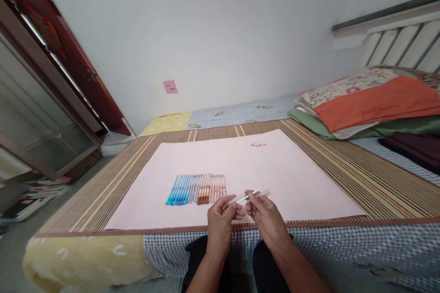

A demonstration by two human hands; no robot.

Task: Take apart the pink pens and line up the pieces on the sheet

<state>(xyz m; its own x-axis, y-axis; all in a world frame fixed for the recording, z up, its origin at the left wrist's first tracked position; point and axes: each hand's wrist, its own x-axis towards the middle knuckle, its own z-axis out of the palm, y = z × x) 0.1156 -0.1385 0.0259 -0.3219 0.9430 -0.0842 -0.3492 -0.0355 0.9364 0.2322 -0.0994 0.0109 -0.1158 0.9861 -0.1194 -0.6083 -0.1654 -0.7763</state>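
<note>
Both of my hands are raised over the near edge of the pink sheet [151,183], close to each other. My left hand [222,217] pinches the left end of a slim clear-and-white pen [242,198]. My right hand [266,217] grips it farther right, with a transparent end sticking out past the fingers. Whether it is one piece or two parts held end to end, I cannot tell. To the left of my hands lies a tidy row of pens [192,188], running from blue through clear and brown-orange to white with reddish marks.
A few small slender pieces [258,144] lie near the sheet's far edge. Beneath the sheet is a striped mat [113,178] on a bed. Folded bedding [374,100] is piled at the right, and a wall with a pink note [170,86] stands behind.
</note>
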